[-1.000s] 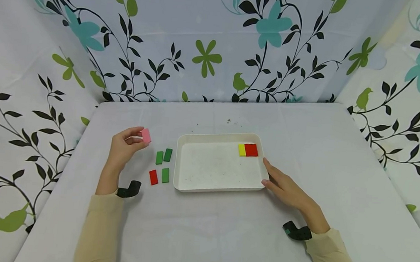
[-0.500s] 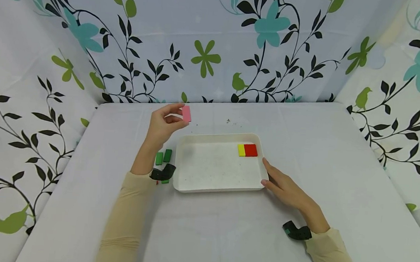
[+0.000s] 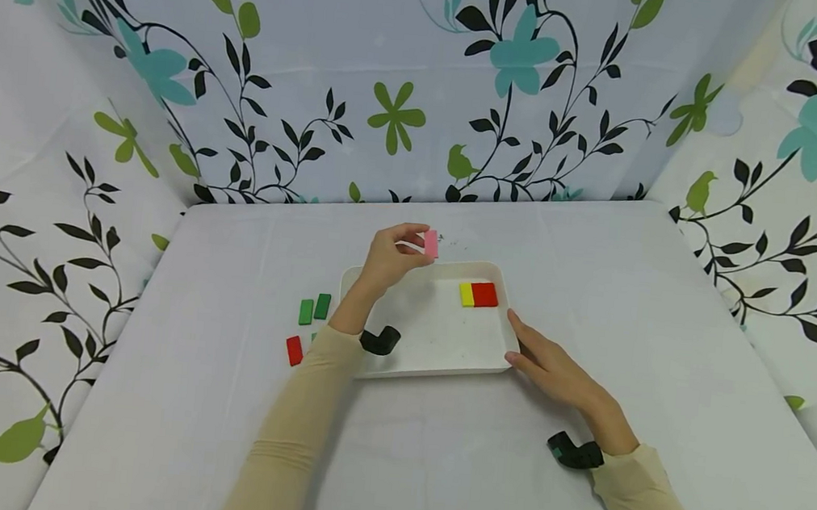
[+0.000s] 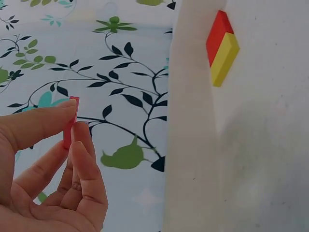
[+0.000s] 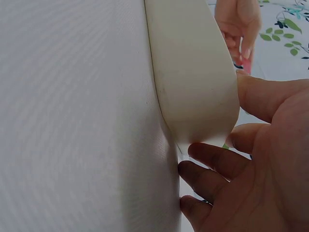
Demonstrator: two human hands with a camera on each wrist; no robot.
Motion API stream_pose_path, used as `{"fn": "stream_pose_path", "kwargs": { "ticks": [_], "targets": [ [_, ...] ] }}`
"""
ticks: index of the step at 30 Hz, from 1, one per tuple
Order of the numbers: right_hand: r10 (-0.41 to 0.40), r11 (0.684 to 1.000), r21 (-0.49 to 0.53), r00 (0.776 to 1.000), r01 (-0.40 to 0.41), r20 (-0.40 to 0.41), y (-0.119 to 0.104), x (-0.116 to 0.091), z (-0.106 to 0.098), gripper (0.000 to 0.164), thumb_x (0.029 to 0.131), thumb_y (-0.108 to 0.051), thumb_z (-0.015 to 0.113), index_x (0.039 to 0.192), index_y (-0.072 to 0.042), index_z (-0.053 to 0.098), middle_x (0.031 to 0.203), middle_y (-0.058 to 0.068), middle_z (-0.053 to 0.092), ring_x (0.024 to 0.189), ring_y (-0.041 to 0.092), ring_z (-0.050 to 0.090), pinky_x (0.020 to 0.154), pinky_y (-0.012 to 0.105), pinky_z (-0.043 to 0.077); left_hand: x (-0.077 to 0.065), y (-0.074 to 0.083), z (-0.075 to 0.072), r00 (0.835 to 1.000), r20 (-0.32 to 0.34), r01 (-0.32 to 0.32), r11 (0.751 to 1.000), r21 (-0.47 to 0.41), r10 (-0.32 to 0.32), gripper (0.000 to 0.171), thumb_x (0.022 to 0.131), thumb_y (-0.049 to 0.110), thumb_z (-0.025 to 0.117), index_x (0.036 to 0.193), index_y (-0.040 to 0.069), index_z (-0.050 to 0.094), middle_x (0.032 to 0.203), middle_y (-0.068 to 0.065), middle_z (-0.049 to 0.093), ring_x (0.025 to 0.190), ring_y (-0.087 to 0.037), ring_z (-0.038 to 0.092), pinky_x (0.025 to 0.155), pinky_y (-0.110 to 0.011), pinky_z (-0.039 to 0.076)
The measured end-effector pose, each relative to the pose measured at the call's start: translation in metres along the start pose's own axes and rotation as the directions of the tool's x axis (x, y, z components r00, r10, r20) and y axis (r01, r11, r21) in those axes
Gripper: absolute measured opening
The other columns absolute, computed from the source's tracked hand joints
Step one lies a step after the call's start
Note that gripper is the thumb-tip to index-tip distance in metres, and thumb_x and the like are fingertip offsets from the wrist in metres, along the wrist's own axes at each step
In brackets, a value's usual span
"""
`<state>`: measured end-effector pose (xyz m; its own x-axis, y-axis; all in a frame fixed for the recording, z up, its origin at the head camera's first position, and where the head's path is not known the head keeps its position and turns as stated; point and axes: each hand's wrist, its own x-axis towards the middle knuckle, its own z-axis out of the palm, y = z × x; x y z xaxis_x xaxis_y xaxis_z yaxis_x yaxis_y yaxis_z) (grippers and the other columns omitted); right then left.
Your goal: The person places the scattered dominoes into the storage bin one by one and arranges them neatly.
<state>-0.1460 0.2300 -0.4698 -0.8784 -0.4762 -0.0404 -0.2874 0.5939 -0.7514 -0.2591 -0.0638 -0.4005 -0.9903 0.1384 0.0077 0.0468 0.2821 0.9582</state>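
My left hand [image 3: 390, 257] pinches a small pink block [image 3: 431, 244] upright between thumb and fingertips, over the tray's far side in the head view. In the left wrist view the pink block [image 4: 71, 123] shows nearly edge-on. At the near right corner of the white tray [image 3: 435, 371], my right hand [image 3: 548, 360] rests thumb and fingers against the outer wall. The right wrist view shows the spread fingers [image 5: 217, 164] touching the tray wall [image 5: 193, 87]. A yellow block [image 3: 466, 295] and a red block [image 3: 485, 295] lie side by side in the tray's far right corner.
Left of the tray lie two green blocks [image 3: 322, 306] and a loose red block [image 3: 294, 350]; another green piece is mostly hidden behind the left sleeve [image 3: 307, 416]. A leaf-patterned cloth [image 3: 286, 74] hangs around the back and sides of the white table [image 3: 216, 287].
My left hand has carried the pink block rightward, first up and then slightly down, from beside the loose blocks to the tray's far edge. The right hand stays at the tray corner.
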Motion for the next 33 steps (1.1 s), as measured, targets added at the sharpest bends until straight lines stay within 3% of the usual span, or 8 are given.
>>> {"fn": "stream_pose_path", "kwargs": {
  "ticks": [6,13,28,33],
  "targets": [
    [-0.001,1.000,0.001,1.000,0.001,-0.001,-0.001,0.000,0.001,0.074,0.101,-0.034,0.052,0.157,-0.009,0.012,0.162,0.017,0.018,0.148,0.039,0.021,0.116,0.057,0.023,0.005,-0.014,0.021,0.998,0.044,0.051,0.996,0.068,-0.054,0.050,0.081,0.005,0.078,0.128,0.013,0.064,0.109,-0.011,0.064,0.095,-0.024,0.064,0.081,-0.028,0.056],
    [-0.004,1.000,0.002,1.000,0.004,-0.001,-0.001,0.000,0.001,0.074,0.101,-0.034,0.052,0.157,-0.009,0.012,0.162,0.017,0.018,0.148,0.039,0.021,0.115,0.057,0.024,0.007,-0.028,0.034,0.988,0.109,0.095,0.989,0.111,-0.107,0.048,0.079,0.007,0.080,0.125,0.011,0.065,0.104,-0.009,0.066,0.090,-0.023,0.063,0.073,-0.025,0.053],
    [-0.006,1.000,0.006,1.000,0.006,0.002,0.000,0.000,0.001,0.073,0.101,-0.033,0.053,0.157,-0.009,0.012,0.162,0.016,0.018,0.148,0.038,0.021,0.116,0.056,0.024,0.006,-0.041,0.050,0.963,0.192,0.164,0.975,0.147,-0.191,0.043,0.079,0.000,0.076,0.120,0.004,0.065,0.092,-0.007,0.060,0.072,-0.016,0.056,0.061,-0.021,0.050],
    [-0.008,1.000,-0.003,1.000,0.008,-0.003,0.000,0.000,0.000,0.073,0.101,-0.033,0.053,0.157,-0.009,0.012,0.162,0.016,0.018,0.148,0.038,0.021,0.116,0.056,0.024,0.006,-0.043,0.051,0.962,0.205,0.148,0.974,0.172,-0.182,0.043,0.078,-0.002,0.076,0.119,0.002,0.065,0.091,-0.008,0.062,0.073,-0.016,0.056,0.061,-0.020,0.050]
  ]
}}
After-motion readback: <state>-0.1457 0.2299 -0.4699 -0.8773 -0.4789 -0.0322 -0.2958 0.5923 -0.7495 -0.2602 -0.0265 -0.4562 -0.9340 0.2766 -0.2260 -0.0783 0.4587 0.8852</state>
